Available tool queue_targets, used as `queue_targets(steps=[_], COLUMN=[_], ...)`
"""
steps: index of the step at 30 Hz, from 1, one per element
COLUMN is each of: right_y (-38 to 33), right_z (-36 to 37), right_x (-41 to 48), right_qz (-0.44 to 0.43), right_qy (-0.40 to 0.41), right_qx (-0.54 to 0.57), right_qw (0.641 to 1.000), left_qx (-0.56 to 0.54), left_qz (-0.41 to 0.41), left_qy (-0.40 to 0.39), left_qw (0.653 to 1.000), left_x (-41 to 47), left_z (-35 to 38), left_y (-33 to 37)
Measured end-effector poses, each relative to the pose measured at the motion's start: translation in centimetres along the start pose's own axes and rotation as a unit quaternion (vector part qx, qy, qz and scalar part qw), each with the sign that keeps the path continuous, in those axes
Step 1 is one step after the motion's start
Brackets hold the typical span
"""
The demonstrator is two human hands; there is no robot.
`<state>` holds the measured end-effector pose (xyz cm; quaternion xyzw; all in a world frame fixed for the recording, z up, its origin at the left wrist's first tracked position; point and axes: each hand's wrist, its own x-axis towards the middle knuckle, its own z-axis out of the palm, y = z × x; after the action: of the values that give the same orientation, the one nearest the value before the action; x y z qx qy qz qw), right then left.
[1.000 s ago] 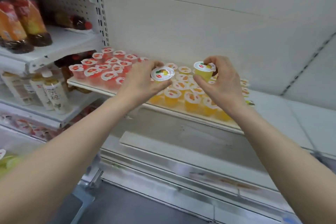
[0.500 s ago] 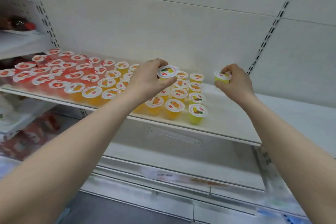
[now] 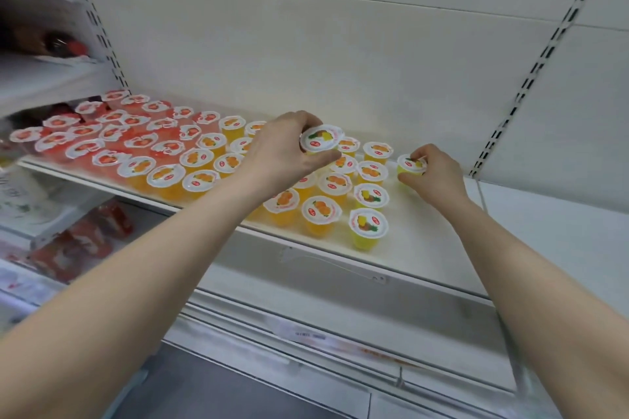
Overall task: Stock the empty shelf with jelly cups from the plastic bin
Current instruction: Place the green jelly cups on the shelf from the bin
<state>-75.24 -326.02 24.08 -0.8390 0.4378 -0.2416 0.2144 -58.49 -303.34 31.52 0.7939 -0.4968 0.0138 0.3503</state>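
Jelly cups (image 3: 321, 141) held: left hand (image 3: 282, 156), right hand (image 3: 434, 177).

No text reads clearly. Every jelly cup (image 3: 368, 228) has a foil lid with a small red oval brand mark beside a fruit picture, its lettering too small to read. Shelf-edge label (image 3: 308, 334), lower rail: dark print, blurred. White bottle (image 3: 15, 192), far left: dark characters, smeared, unreadable.
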Motion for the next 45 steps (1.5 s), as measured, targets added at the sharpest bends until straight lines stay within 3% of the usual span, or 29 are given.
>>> queue_targets(steps=[11, 15, 20, 27, 38, 45], right_y=[0.8, 1.5, 3.1, 4.4, 2.9, -0.8], right_z=[-0.2, -1.9, -4.3, -5.0, -5.6, -5.7], right_x=[1.8, 1.6, 1.1, 0.4, -0.1, -1.1], right_qz=[-0.027, -0.077, -0.109, -0.128, -0.132, -0.166], right_qy=[-0.020, -0.049, 0.018, 0.034, 0.054, 0.070], right_qx=[-0.043, -0.066, -0.129, -0.183, -0.191, -0.210], right_qw=[0.998, 0.994, 0.986, 0.974, 0.971, 0.961], left_qx=[0.005, 0.010, 0.097, 0.222, 0.222, 0.155], left_qz=[0.038, 0.070, 0.139, 0.163, 0.169, 0.175], left_qy=[-0.018, -0.056, -0.099, -0.131, -0.136, -0.117], left_qw=[0.999, 0.996, 0.981, 0.952, 0.950, 0.965], left_x=[2.0, 3.3, 4.8, 5.8, 5.7, 5.1], left_z=[2.5, 5.0, 9.5, 13.5, 14.1, 10.3], left_y=[2.5, 4.2, 6.1, 6.0, 5.9, 4.5])
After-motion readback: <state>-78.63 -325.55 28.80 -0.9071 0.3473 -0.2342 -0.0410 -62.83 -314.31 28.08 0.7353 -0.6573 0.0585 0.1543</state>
